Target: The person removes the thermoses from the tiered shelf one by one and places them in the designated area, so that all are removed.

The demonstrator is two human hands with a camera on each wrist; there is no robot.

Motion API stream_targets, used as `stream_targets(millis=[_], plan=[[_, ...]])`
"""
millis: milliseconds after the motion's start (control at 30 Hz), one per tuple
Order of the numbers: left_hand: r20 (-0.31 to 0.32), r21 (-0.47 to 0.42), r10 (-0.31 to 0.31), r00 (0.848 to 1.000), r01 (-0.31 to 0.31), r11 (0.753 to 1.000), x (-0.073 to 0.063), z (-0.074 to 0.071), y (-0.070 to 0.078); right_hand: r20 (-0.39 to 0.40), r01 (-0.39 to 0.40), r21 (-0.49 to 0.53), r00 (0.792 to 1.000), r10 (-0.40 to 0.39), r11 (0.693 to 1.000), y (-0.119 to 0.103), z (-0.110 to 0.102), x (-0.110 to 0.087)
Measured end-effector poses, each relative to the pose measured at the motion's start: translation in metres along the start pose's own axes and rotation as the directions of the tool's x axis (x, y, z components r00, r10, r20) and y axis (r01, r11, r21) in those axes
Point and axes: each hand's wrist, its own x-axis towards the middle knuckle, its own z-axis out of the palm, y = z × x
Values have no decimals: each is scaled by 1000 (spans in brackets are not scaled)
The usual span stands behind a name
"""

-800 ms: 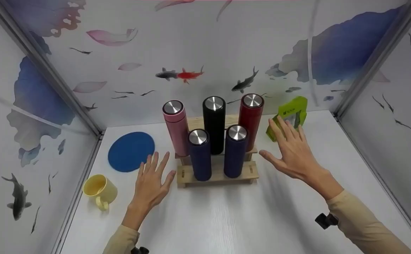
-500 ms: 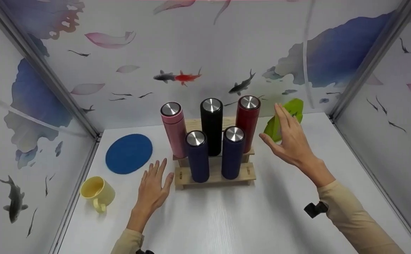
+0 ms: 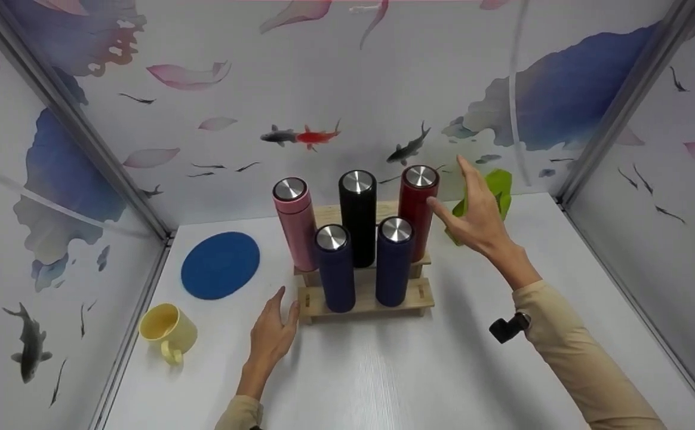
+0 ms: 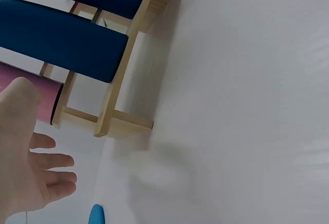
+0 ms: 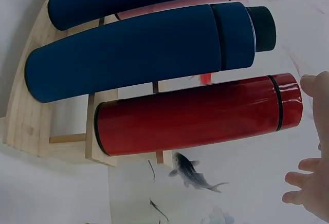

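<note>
My right hand is raised beside the red thermos, fingers extended and thumb close to its upper part; in the right wrist view the thumb is near the lid, and contact cannot be told. My left hand is near the left end of the two-tier wooden stand, fingers apart and nothing held. On the stand's upper tier are a pink thermos, a black thermos and the red one. Two dark blue thermoses, a left one and a right one, occupy the lower tier. All have shiny steel-topped lids.
A blue round mat lies at the table's left, with a yellow mug in front of it. Behind my right hand is a green pouch, partly hidden. Printed panels enclose the white table at back and sides.
My right hand has moved left from in front of the green pouch toward the red thermos, turning sideways. My left hand has shifted right and nearer to me, beside the stand's end. The thermoses stay put.
</note>
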Motion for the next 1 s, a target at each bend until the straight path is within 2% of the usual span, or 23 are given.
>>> stream_targets(millis=[267,400,533,733,933,1000], plan=[[8,-162,-99,995,99,982,5,27,-11,25,-79,105,997,76,991,-6,9,11],[-8,-264,-126,992,120,957,7,41,-12,51,-116,183,993,108,976,-7,13,14],[-29,-330,-140,990,123,936,7,52,-12,74,-153,253,988,139,955,-7,19,15],[-62,-381,-162,985,126,916,6,62,-11,102,-198,293,979,176,935,-9,27,16],[-96,-394,-144,985,95,914,9,67,-10,84,-214,294,977,198,932,-10,29,17],[-94,-399,-147,985,98,912,9,67,-10,82,-219,294,976,204,930,-17,26,17]])
